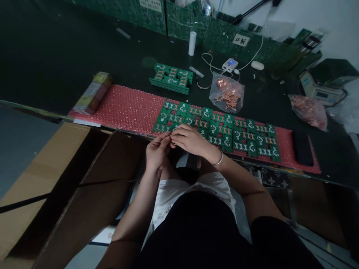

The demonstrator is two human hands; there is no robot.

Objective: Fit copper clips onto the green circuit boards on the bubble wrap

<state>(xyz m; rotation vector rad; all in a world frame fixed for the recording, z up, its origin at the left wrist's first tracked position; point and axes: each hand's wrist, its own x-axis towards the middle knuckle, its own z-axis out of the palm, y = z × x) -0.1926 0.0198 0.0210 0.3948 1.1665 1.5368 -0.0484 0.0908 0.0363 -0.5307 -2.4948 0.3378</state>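
Note:
My left hand and my right hand meet at the near edge of the dark workbench, fingers curled and pinched together over something too small to make out. They hover at the front left corner of a row of green circuit boards with copper parts, laid on a red bubble-wrap sheet. My right wrist wears a thin bracelet. A second stack of green boards lies farther back.
A clear bag of copper parts sits behind the boards, another bag at right. A white cylinder, a small device with a lit screen, a tape roll and an open cardboard box at left.

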